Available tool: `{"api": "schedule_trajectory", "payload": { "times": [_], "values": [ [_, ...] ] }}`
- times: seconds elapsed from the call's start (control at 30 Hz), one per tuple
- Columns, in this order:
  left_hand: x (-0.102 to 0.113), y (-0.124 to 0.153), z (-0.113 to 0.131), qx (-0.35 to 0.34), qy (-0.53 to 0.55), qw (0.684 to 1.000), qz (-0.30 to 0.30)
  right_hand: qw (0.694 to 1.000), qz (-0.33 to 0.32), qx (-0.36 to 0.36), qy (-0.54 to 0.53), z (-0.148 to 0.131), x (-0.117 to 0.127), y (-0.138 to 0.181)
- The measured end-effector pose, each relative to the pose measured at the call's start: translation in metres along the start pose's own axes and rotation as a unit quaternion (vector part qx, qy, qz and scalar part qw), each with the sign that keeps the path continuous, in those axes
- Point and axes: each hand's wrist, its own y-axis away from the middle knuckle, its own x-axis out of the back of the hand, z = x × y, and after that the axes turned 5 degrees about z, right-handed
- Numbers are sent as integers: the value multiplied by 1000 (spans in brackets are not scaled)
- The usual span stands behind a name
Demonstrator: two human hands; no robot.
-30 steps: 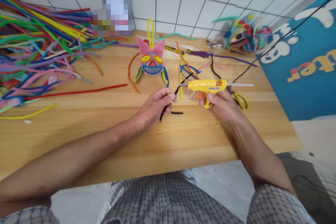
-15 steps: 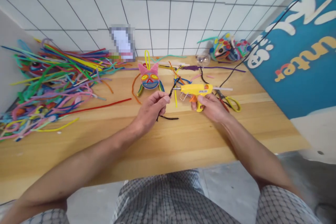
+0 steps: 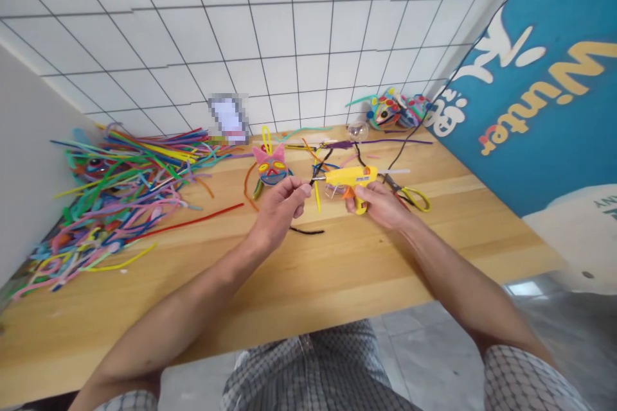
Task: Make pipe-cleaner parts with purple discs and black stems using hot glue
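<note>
Pinching a thin, black, fuzzy pipe cleaner (image 3: 317,171) between thumb and fingers, the left hand (image 3: 282,205) sits just in front of the round cat figure with pink fuzzy ears (image 3: 272,173), slightly to its right. Farther right of the cat figure, the right hand (image 3: 378,202) is wrapped around the grip of a yellow plastic glue gun (image 3: 349,176), its metal nozzle (image 3: 319,178) right by the pipe cleaner; from where I stand, I can't tell whether they touch. Doing this well probably means a steady pinch, fingertips clear of possibly hot metal, and a light, even trigger squeeze.
</note>
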Motion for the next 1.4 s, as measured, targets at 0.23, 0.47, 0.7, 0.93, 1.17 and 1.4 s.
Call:
{"api": "schedule_trajectory", "payload": {
  "times": [0.23,0.47,0.7,0.93,1.17,1.4],
  "values": [
    [3,0,-5,-16,-18,1000,6,1000,-1,-14,-2,3,2,0],
    [10,-6,-10,-54,-72,995,36,999,1,-23,-23,7,3,0],
    [12,-7,-24,-166,-141,972,82,999,5,-31,4,8,0,0],
    [14,-5,-23,-350,-271,889,113,999,23,-9,-22,5,0,0],
    [15,-6,-18,-437,-330,827,126,1000,6,-29,10,8,-3,1],
    [15,-6,-18,-449,-333,819,130,999,11,-30,3,7,-3,1]
  ]
}}
